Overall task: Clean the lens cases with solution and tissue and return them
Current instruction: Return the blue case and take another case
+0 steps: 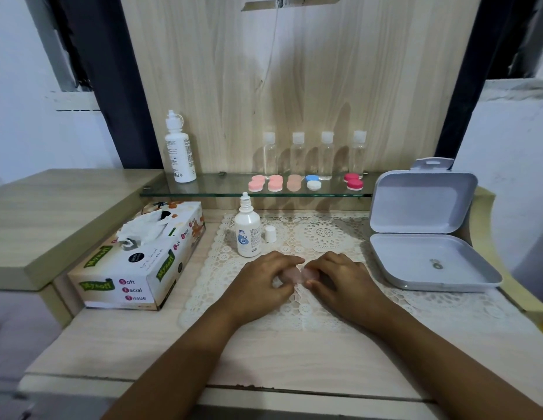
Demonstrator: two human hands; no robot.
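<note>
Both my hands lie on the lace mat (324, 234) with a pale pink lens case (296, 274) between them. My left hand (265, 278) grips its left cup and my right hand (340, 277) grips its right cup; fingers hide most of the case. A small solution bottle (247, 233) stands uncapped just beyond my left hand, its white cap (270, 234) beside it. The tissue box (143, 262) sits at the left with a tissue poking out. Several more lens cases, pink (265, 183), peach (294, 182), blue-and-white (312, 181) and red (353, 180), lie on the glass shelf (209, 189).
A tall white bottle (180, 150) stands at the shelf's left end, and several clear bottles (312, 154) line the back. An open grey box (427, 237) sits at the right of the mat. A raised wooden ledge (61, 207) lies to the left.
</note>
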